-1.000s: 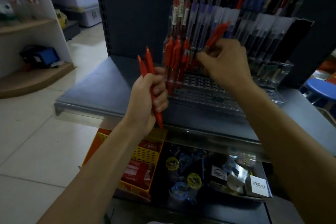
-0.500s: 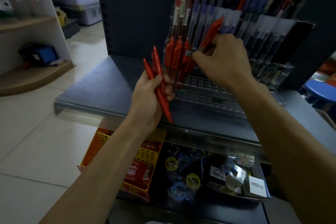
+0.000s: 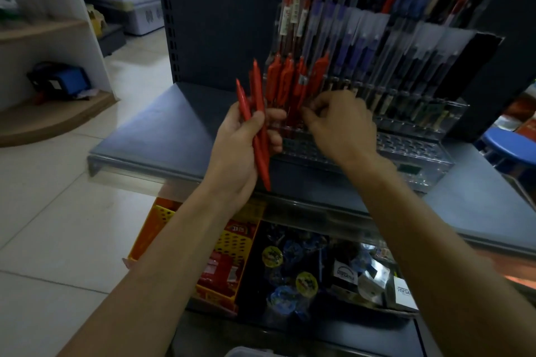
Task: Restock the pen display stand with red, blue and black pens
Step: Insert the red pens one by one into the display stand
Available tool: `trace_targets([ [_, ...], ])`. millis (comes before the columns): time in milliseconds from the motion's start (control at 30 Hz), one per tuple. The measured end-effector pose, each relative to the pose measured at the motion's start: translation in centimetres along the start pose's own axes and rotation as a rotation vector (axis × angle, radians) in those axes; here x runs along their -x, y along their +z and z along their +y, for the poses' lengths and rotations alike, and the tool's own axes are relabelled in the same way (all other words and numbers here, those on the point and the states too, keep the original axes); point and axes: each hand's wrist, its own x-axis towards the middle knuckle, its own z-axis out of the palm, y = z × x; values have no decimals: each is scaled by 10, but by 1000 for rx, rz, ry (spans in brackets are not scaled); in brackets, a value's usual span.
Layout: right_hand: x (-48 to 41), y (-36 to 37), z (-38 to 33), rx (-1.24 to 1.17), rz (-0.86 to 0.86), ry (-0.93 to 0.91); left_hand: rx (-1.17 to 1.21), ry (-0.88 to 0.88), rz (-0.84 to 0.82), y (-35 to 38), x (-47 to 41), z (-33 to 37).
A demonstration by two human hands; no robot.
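The left hand (image 3: pixel 240 145) is closed around a small bundle of red pens (image 3: pixel 258 127), tips pointing down and caps up, held just left of the pen display stand (image 3: pixel 412 151) on the grey worktop (image 3: pixel 162 130); the right hand (image 3: pixel 339 124) pinches low at the base of the standing red pens (image 3: pixel 290 84) in the stand's leftmost slots, though whether its grip actually holds one cannot be told; seating a pen well likely means guiding it straight down into an empty hole beside the grip, without tilting its neighbours.
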Motion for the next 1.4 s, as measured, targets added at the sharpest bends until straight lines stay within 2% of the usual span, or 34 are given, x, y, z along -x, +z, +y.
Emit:
trace_targets([
  [167,4,-7,3,-27,-26,-30,64,-8,-24,-2,0,0],
  [267,31,-12,-3,-264,90,-71,88,-17,-19,-1,0,-1],
  [400,82,2,-15,-543,-54,-158,54,-32,-76,1,4,-3],
  [467,91,14,-16,-631,-86,-134,16,-36,-105,0,6,-3],
  [667,78,11,-19,-743,-190,-65,101,-94,-196,1,9,0],
  [800,67,3,-13,-598,-145,-132,165,-105,-219,3,7,0],
  [967,56,-4,-6,-471,-120,-155,132,-102,-212,6,6,-2],
  [1133,39,-23,1,-672,105,-7,177,-66,-87,3,1,0],
  [1200,28,-27,8,-675,169,32,170,-63,-54,3,0,-1],
  [1300,12,-26,15,-610,203,37,178,-59,-13,1,-1,-1],
  [1400,2,-21,13,-529,153,13,176,-51,19,-1,-3,-1],
])
